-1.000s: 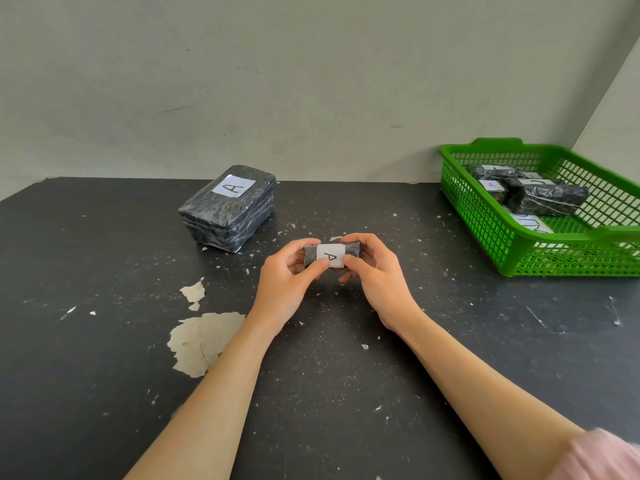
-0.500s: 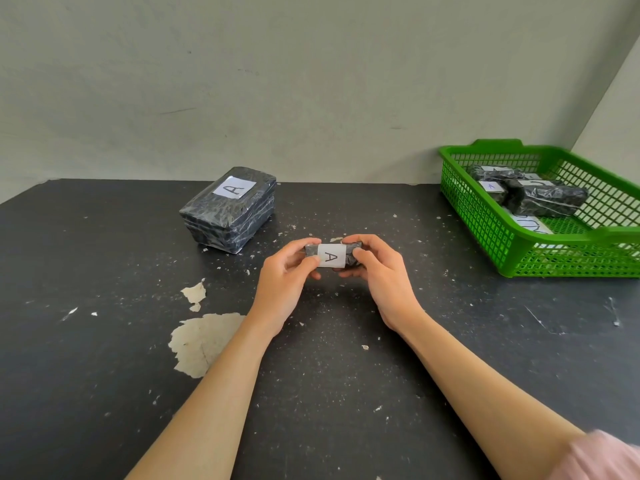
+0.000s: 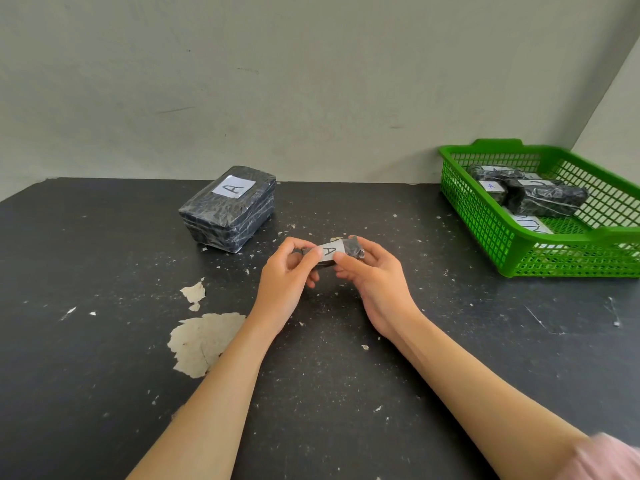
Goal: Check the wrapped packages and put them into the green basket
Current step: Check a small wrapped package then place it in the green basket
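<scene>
Desk (image 3: pixel 104 393): black, matte, paint chipped. Centre frame, we hold one small package (image 3: pixel 341 250), crinkled dark film, white "A" label, pinched between left hand (image 3: pixel 287 278) and right hand (image 3: pixel 377 282). Green basket (image 3: pixel 485 223), plastic mesh, upper right.

Head-worn, facing forward-down, seemingly close.

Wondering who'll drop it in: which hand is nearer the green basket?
Right. The right hand grips the small package on the green basket side; the left hand grips its far end.
</scene>
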A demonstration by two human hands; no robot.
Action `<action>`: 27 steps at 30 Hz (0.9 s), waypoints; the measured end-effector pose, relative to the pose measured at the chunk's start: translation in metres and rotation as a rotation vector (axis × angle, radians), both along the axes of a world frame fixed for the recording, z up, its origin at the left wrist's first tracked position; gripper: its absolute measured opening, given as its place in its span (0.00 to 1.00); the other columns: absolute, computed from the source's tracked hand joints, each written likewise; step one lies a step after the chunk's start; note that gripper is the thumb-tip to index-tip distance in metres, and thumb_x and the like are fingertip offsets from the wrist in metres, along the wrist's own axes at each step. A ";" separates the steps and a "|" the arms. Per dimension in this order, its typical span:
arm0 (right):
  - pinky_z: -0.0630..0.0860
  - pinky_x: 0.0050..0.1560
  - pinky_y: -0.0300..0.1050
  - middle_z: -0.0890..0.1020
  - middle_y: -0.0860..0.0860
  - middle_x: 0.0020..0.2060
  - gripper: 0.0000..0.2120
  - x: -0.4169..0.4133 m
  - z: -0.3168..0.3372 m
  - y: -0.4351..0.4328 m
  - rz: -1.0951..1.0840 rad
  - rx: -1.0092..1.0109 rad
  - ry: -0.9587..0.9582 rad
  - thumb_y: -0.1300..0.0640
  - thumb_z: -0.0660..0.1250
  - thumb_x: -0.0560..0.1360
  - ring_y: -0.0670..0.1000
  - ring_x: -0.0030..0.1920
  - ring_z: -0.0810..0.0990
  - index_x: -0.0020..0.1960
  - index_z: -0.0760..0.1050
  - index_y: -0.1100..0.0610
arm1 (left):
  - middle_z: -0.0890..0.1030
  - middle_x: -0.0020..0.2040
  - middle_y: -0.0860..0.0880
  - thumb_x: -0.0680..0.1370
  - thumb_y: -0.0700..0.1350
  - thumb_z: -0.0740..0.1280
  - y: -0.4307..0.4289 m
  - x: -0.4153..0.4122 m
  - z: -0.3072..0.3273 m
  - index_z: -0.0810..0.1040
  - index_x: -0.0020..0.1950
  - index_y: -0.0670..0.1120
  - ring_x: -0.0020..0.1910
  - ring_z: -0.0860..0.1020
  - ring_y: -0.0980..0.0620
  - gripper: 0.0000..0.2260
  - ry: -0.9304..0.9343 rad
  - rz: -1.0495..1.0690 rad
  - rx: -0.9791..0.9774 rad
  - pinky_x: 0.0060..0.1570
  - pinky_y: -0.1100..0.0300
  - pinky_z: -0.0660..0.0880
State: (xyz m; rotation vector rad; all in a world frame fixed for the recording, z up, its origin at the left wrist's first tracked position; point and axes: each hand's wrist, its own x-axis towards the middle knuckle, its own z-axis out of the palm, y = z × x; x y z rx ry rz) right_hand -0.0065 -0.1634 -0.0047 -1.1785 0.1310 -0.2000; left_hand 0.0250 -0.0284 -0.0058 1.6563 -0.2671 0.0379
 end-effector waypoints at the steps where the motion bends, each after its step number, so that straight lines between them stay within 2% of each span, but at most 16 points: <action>1: 0.76 0.41 0.39 0.83 0.54 0.45 0.17 0.000 -0.001 0.000 0.017 0.042 0.008 0.69 0.69 0.71 0.48 0.40 0.79 0.59 0.74 0.62 | 0.78 0.32 0.50 0.78 0.43 0.65 -0.001 0.000 0.000 0.76 0.49 0.42 0.30 0.74 0.58 0.05 -0.011 0.000 0.030 0.32 0.66 0.73; 5: 0.74 0.38 0.37 0.82 0.55 0.44 0.16 0.001 -0.001 -0.003 0.002 0.002 0.042 0.70 0.68 0.71 0.47 0.37 0.77 0.58 0.75 0.62 | 0.80 0.35 0.43 0.77 0.46 0.66 -0.002 0.002 -0.004 0.74 0.47 0.46 0.29 0.74 0.58 0.04 -0.063 0.016 0.181 0.32 0.67 0.72; 8: 0.73 0.37 0.38 0.81 0.55 0.44 0.16 0.002 -0.001 -0.002 -0.021 -0.033 0.053 0.70 0.67 0.71 0.46 0.35 0.76 0.58 0.75 0.61 | 0.81 0.36 0.40 0.77 0.47 0.66 -0.002 0.002 -0.005 0.74 0.46 0.47 0.29 0.74 0.56 0.05 -0.079 0.018 0.215 0.32 0.65 0.72; 11: 0.73 0.36 0.38 0.80 0.55 0.42 0.14 0.003 -0.002 -0.003 -0.016 -0.007 0.031 0.69 0.65 0.73 0.46 0.34 0.75 0.58 0.75 0.62 | 0.80 0.35 0.42 0.77 0.47 0.66 -0.003 0.001 -0.004 0.74 0.46 0.46 0.28 0.74 0.58 0.06 -0.079 0.015 0.201 0.31 0.66 0.72; 14: 0.74 0.36 0.38 0.79 0.56 0.41 0.13 0.003 -0.002 -0.004 0.012 -0.017 0.005 0.68 0.64 0.74 0.45 0.33 0.75 0.58 0.75 0.62 | 0.79 0.32 0.50 0.77 0.47 0.67 -0.003 0.001 -0.003 0.74 0.47 0.44 0.27 0.74 0.61 0.06 -0.074 0.013 0.181 0.30 0.69 0.71; 20: 0.77 0.40 0.40 0.81 0.56 0.42 0.11 0.004 0.001 -0.006 0.056 0.016 -0.049 0.65 0.61 0.77 0.48 0.36 0.78 0.59 0.75 0.63 | 0.74 0.24 0.54 0.78 0.47 0.65 -0.001 0.001 0.000 0.75 0.45 0.38 0.24 0.71 0.58 0.11 -0.001 0.040 0.049 0.28 0.68 0.69; 23: 0.76 0.41 0.42 0.80 0.56 0.43 0.12 0.005 -0.001 -0.005 0.000 -0.058 -0.054 0.61 0.63 0.77 0.49 0.37 0.78 0.59 0.75 0.63 | 0.72 0.23 0.52 0.79 0.51 0.63 -0.002 0.000 0.000 0.75 0.41 0.39 0.24 0.69 0.56 0.15 -0.028 0.014 0.123 0.29 0.69 0.68; 25: 0.75 0.41 0.42 0.80 0.56 0.42 0.12 0.006 -0.003 -0.005 -0.062 -0.127 -0.026 0.57 0.64 0.78 0.49 0.38 0.76 0.57 0.76 0.62 | 0.74 0.26 0.50 0.78 0.52 0.62 -0.005 -0.003 -0.002 0.76 0.38 0.43 0.26 0.72 0.57 0.16 -0.071 -0.036 0.196 0.32 0.68 0.71; 27: 0.74 0.41 0.44 0.81 0.57 0.43 0.13 0.007 -0.005 -0.006 -0.096 -0.175 0.001 0.55 0.63 0.78 0.51 0.39 0.75 0.58 0.76 0.61 | 0.77 0.29 0.50 0.78 0.52 0.63 -0.006 -0.004 -0.003 0.78 0.39 0.44 0.30 0.75 0.58 0.14 -0.088 -0.081 0.250 0.35 0.66 0.73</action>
